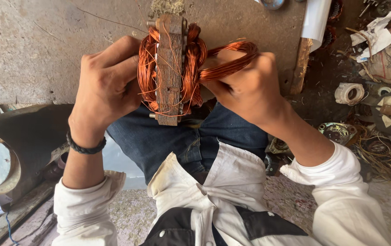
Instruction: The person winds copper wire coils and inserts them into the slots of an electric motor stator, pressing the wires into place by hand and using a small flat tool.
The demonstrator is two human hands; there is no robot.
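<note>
Your lap in blue jeans is the big soft place under the work, and past your knees lies the grey floor. Between your hands stands the motor core, a rusty block with copper wire wound on both sides. It sits upright over your knees, close to your body.

Hold the block tight so it does not wobble. Your left hand does this job: it wraps the left side, with the fingers curled over the copper. Keep that squeeze firm, but do not crush the thin stray wires that stick out.

Your right hand is clenched on a wire loop, a thick bunch that bends out from the right side of the block. Pull it slowly and straight, I think, so the strands stay together and do not snap or cut your skin. Grip the whole bunch, not just a few strands.

Both wrists bend inward, elbows out wide, white sleeves pushed up. A dark band sits on your left wrist.
</note>
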